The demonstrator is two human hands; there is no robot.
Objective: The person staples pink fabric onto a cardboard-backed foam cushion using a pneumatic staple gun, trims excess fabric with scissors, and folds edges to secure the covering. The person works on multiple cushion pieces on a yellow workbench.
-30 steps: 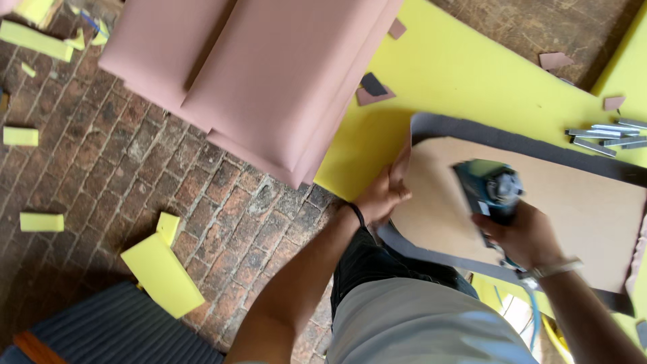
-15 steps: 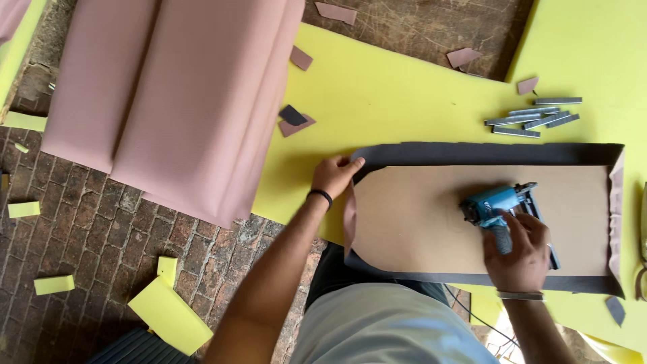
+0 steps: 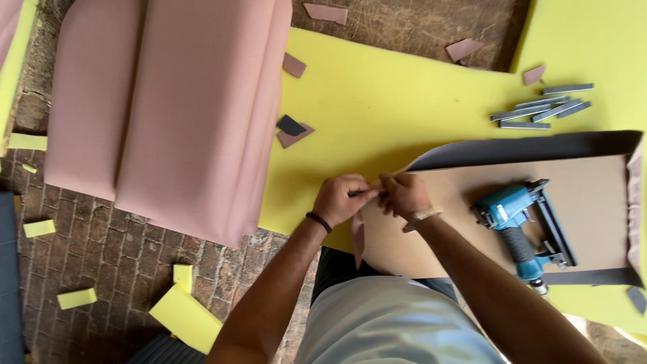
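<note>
Both my left hand (image 3: 342,199) and right hand (image 3: 403,194) pinch the pink fabric edge (image 3: 358,236) at the board (image 3: 472,216) corner — a weak pinch could let it slip slack.

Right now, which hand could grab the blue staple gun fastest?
Probably the right hand. It sits on the brown board panel, on the same side as the blue staple gun lying loose there. The left hand is farther away, and both hands are pinching the pink fabric edge at the board's corner.

No packages, labels, signs, screens visible.
</note>
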